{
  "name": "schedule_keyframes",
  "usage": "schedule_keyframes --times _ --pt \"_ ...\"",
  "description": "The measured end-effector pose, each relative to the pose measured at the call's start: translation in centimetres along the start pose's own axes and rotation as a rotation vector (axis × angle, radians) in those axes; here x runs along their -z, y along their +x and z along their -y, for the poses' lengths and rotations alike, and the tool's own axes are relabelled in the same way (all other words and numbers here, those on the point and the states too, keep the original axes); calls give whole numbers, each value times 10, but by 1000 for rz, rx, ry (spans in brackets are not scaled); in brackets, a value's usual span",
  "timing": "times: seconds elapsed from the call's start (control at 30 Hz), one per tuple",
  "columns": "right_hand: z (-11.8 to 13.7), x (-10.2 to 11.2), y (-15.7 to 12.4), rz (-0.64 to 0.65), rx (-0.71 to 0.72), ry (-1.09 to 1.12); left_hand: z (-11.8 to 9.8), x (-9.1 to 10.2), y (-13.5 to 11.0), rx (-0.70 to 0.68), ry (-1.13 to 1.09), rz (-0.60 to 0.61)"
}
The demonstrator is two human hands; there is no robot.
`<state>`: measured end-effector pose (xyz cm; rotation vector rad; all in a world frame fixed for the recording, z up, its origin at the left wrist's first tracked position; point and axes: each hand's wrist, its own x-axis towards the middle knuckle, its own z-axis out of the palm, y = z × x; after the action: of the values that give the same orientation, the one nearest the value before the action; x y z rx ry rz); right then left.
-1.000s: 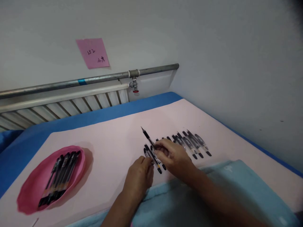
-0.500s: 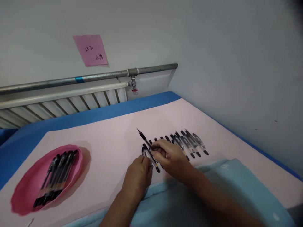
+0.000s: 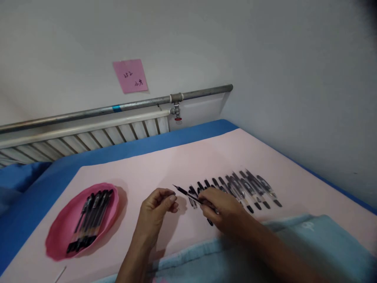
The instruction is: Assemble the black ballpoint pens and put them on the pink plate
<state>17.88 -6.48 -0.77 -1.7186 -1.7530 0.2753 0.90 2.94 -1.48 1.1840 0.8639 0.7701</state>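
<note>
My right hand (image 3: 222, 210) is closed round an uncapped gel pen (image 3: 183, 191), its bare tip pointing up and left. My left hand (image 3: 157, 206) is raised just left of that tip, apart from it, with thumb and fingers pinched together. A small dark bit shows at its fingertips, too little to name. Beneath and beyond my right hand, a row of black-and-clear pens and caps (image 3: 235, 186) lies on the pink sheet (image 3: 153, 169). My right hand hides part of this row.
A pink scalloped bowl (image 3: 59, 224) at left holds several capped pens (image 3: 91, 220). A thin white stick (image 3: 60, 274) lies near it. Light blue cloth (image 3: 324, 236) covers the near edge. Behind are a radiator (image 3: 97, 137), a pipe (image 3: 141, 104) and a wall.
My left hand has lifted off the sheet and turned, fingers now pinched near the pen's tip. My right hand has lowered the pen to a flatter angle. The view has shifted left.
</note>
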Motion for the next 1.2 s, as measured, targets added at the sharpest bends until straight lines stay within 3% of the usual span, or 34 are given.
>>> schedule_keyframes --times 0.13,0.33,0.77,0.9,1.07,1.2 --pt "-1 -1 0 58 19 14 -4 10 3 1 -136 -50" --pt "-4 -2 0 77 35 -19 -3 11 3 16 -162 -69" --pt "-8 -4 -1 35 153 -125 -9 27 1 18 136 37" --pt "-7 -8 -2 50 140 -97 -6 23 2 62 -13 1" --pt "5 -16 -7 54 119 -66 -5 14 4 140 -282 -158" --pt "14 -22 -11 34 95 -40 -3 8 5 203 -407 -190"
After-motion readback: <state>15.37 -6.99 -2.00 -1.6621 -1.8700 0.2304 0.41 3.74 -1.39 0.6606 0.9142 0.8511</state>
